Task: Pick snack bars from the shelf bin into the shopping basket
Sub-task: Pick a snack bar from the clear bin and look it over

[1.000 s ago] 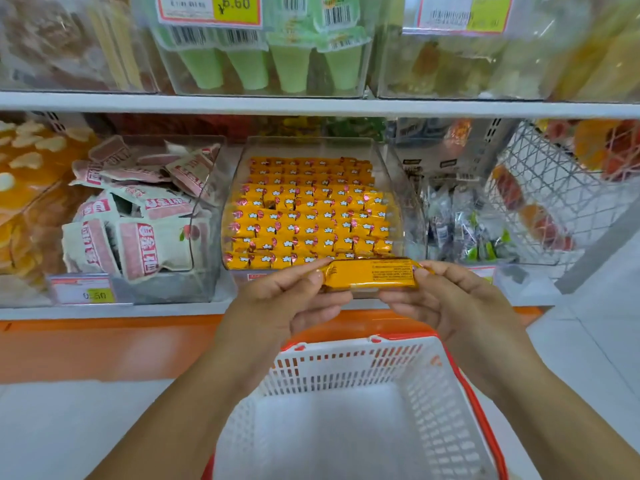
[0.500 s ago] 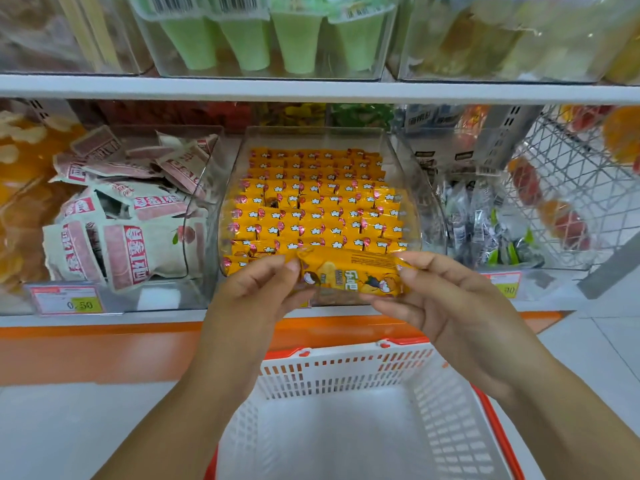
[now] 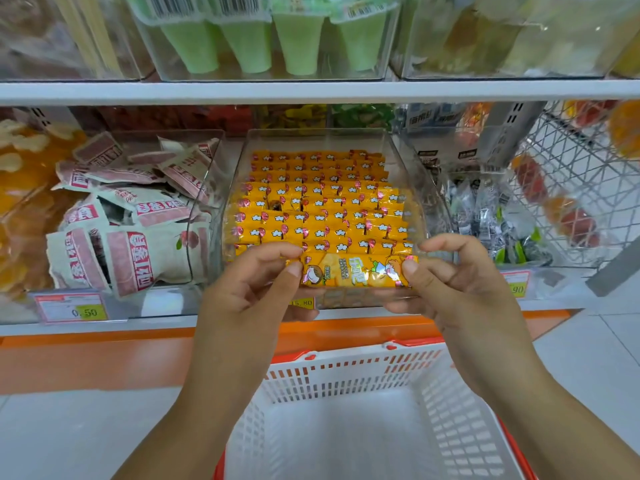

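The snack bar (image 3: 353, 273) has a long yellow-orange wrapper with cartoon figures. It is held level, just before the clear shelf bin (image 3: 311, 142) and above the white shopping basket (image 3: 346, 372), which stands open below with free room. The left hand (image 3: 249, 289) pinches one end and the right hand (image 3: 460, 282) pinches the other.

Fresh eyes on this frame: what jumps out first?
A yellow snack bar held level at centre, left hand and right hand each pinching one end. Right behind it, a clear shelf bin packed with rows of the same yellow bars. Below the hands, a white shopping basket with a red rim.
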The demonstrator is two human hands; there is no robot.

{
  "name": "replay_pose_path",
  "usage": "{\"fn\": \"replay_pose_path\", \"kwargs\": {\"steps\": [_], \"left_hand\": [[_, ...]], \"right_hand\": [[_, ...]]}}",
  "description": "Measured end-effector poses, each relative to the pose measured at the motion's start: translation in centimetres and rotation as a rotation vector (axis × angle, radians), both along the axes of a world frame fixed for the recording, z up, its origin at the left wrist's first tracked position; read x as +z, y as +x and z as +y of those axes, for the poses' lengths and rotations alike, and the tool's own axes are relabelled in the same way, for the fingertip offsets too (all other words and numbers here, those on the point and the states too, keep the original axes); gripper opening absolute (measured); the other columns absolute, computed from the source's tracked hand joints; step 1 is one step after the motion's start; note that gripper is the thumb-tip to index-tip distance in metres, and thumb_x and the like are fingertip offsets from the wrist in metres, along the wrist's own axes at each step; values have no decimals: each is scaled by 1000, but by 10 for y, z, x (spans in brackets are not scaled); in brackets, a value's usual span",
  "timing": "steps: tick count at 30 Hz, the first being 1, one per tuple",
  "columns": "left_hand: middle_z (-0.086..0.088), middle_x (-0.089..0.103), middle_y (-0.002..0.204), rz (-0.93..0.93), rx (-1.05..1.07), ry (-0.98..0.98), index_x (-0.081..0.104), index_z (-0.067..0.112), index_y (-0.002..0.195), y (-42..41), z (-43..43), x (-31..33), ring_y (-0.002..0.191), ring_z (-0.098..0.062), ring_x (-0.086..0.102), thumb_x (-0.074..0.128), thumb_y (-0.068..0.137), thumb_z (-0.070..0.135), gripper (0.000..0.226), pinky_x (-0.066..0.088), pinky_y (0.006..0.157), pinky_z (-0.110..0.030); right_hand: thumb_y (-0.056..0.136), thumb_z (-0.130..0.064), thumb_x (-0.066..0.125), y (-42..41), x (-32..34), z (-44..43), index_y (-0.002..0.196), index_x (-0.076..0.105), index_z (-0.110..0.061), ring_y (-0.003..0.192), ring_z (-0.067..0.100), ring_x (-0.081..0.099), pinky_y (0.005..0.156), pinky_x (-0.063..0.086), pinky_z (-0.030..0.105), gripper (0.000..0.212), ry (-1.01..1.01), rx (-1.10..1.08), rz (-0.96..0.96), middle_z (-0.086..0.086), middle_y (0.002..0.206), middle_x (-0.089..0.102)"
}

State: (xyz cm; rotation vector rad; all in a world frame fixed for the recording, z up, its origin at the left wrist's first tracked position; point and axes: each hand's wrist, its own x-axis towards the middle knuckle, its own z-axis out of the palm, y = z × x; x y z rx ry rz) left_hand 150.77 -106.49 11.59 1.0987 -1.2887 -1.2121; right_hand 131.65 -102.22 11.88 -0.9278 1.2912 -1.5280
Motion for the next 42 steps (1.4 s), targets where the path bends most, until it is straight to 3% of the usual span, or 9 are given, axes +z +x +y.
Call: {"fn": "replay_pose_path", "kwargs": {"steps": [4,9,15,20,27,30,33,39,42], "left_hand": [[2,77,91,135,-1,102,76,28,94,0,0,-1,76,-22,75,64,79,22,20,58,60,-22],[-3,77,85,184,-66,167,74,22,102,3,-2,2,76,-21,75,67,69,19,34,58,65,-21],[-12,77,90,223,-120,213,74,23,103,8,-2,4,85,-26,75,64,73,18,32,58,66,-20],[-16,76,89,224,-121,228,71,23,107,7,-1,5,87,-24,75,58,80,21,30,58,67,-19],[-12,74,88,283,-183,258,70,23,109,13,-6,6,91,-24,75,61,77,3,39,59,72,-21],[-11,76,92,253,-177,243,71,20,110,14,-7,5,88,-23,75,63,74,10,38,59,70,-21],[-13,76,88,229,-127,248,78,17,89,15,-9,1,80,-21,75,68,68,21,24,59,64,-22],[-8,75,102,208,-131,283,72,8,95,10,-10,-8,95,-18,73,62,80,27,27,59,85,-29],[-8,75,99,214,-119,295,64,2,97,4,-6,-9,92,-18,73,53,95,16,18,61,76,-28]], "right_hand": [[77,-26,64,0,-3,1,90,61,-13,67,29,72,69,57,36,19,-40,-28,93,4,82,72],[59,-56,84,-4,-5,1,93,73,-27,81,30,74,78,59,34,46,-43,88,23,10,98,75],[61,-24,76,-7,-3,-2,86,76,-18,76,30,73,68,58,26,26,-40,129,-169,14,87,73],[61,-23,71,-5,-2,-4,100,67,0,75,31,74,63,59,26,45,5,114,-228,22,88,73],[74,-1,59,-8,1,-2,112,65,-2,89,34,74,70,60,26,38,38,200,-309,16,81,73],[62,-13,71,-7,-1,-3,96,73,-9,84,33,74,66,59,26,35,34,165,-239,21,88,74],[58,-27,81,-6,-4,-5,76,76,-17,82,33,74,67,59,28,22,21,125,-169,19,88,73],[55,-38,87,-6,-10,-5,71,69,-14,93,33,70,76,58,27,34,24,130,-192,22,100,69],[58,-38,83,-4,-11,-5,74,68,-17,86,28,72,77,59,30,31,-7,97,-145,14,88,70]]}}
